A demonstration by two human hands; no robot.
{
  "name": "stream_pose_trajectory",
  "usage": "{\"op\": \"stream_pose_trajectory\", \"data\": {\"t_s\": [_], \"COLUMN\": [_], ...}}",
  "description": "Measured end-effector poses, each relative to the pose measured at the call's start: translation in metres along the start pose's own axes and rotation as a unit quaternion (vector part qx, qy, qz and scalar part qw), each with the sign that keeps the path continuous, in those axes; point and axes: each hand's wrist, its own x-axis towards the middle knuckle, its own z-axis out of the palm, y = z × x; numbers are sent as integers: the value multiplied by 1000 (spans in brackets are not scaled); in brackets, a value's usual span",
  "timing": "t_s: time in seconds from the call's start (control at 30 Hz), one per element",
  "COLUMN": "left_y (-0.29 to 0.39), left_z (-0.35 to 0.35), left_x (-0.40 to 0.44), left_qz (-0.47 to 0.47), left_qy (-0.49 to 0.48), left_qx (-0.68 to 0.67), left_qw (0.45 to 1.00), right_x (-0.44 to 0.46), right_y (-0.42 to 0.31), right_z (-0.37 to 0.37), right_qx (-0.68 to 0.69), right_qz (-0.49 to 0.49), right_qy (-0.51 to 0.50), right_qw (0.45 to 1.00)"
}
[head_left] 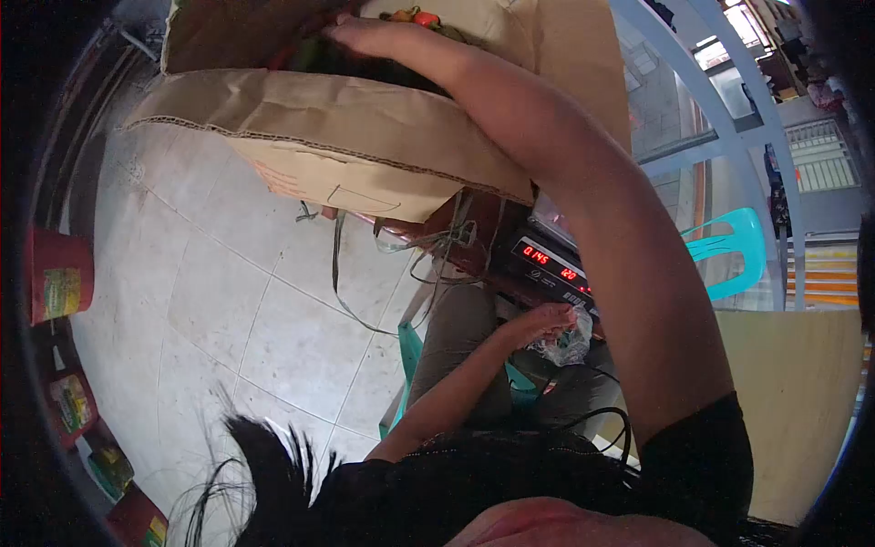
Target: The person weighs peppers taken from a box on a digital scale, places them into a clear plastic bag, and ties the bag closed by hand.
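Note:
My right hand (357, 36) reaches into a large open cardboard box (355, 178), at its far left, among dark green and red produce (424, 17) that looks like peppers. Its fingers are blurred and partly hidden, so what they hold cannot be made out. Down by my lap, my left hand (552, 321) is closed on a clear plastic bag (567, 342). Just beyond it a black digital scale (547, 267) shows red lit digits, and my right forearm passes over its right side.
A turquoise plastic chair (734, 253) stands at the right, beside a pale wooden panel (788, 401). Loose green straps (337, 273) hang below the box. Red containers (62, 273) line the left edge of the tiled floor (273, 319).

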Motion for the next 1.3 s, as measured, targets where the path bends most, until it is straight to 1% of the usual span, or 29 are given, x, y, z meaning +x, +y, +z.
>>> {"op": "stream_pose_trajectory", "data": {"t_s": [0.03, 0.1, 0.17, 0.2, 0.23, 0.3, 0.4, 0.43, 0.47, 0.5, 0.53, 0.57, 0.6, 0.63, 0.7, 0.8, 0.9, 1.0, 1.1, 1.2, 1.27, 1.3], "left_y": [-1, -9, -3, 1, 5, 10, 16, 12, -9, -20, -20, -18, -14, -7, 2, -6, -8, -14, -11, -2, -5, -6], "left_z": [-1, -7, 0, 3, 5, 7, 8, 5, -7, -14, -14, -15, -15, -14, -8, -13, -12, -17, -17, -9, -10, -11], "left_x": [0, 5, -2, -4, -6, -9, -11, -8, 3, 9, 8, 6, 5, 3, -1, 3, 4, 4, 2, -1, 2, 2], "left_qz": [-5, -21, 42, 50, 57, 30, 21, 21, 19, 18, 4, -8, -19, -27, -44, -42, -74, -49, -73, -87, -100, -90], "left_qy": [-4, -24, -11, -7, -2, 2, -7, -15, -26, -37, -26, -16, -6, 0, 11, 8, 23, 4, 36, 37, 55, 54], "left_qx": [4, -6, 25, 26, 28, 4, -19, -28, -42, -56, -46, -37, -27, -20, -9, -21, 3, -22, 19, 10, 30, 27], "left_qw": [1000, 999, 999, 998, 998, 1000, 1000, 999, 999, 998, 999, 999, 999, 999, 999, 999, 997, 999, 997, 995, 993, 994], "right_x": [-13, -27, -33, -9, 8, 0, -25, -44, -71, -86, -71, -56, -51, -55, -65, -84, -92, -98, -106, -109, -108, -108], "right_y": [-19, -24, -13, 13, 36, 43, 56, 34, -9, -33, -36, -38, -42, -52, -62, -69, -72, -72, -78, -80, -80, -77], "right_z": [-10, -20, -31, -26, -27, -26, -27, -40, -66, -81, -67, -53, -38, -28, -19, -20, -19, -16, -17, -13, -6, -6], "right_qx": [-68, -87, 9, 66, 173, 43, -152, -102, -51, 2, -97, -193, -211, -203, -193, -188, -181, -174, -171, -172, -172, -168], "right_qz": [-16, -44, -67, -31, 27, 100, 214, 237, 257, 273, 117, -43, -69, -29, 3, 16, 27, 33, 34, 33, 34, 38], "right_qy": [-1, 30, 98, 173, 182, 189, 187, 93, -2, -98, -132, -163, -158, -156, -153, -139, -130, -123, -120, -118, -115, -109], "right_qw": [998, 995, 993, 982, 967, 976, 947, 962, 965, 957, 980, 967, 962, 966, 969, 972, 974, 977, 977, 978, 978, 979]}}
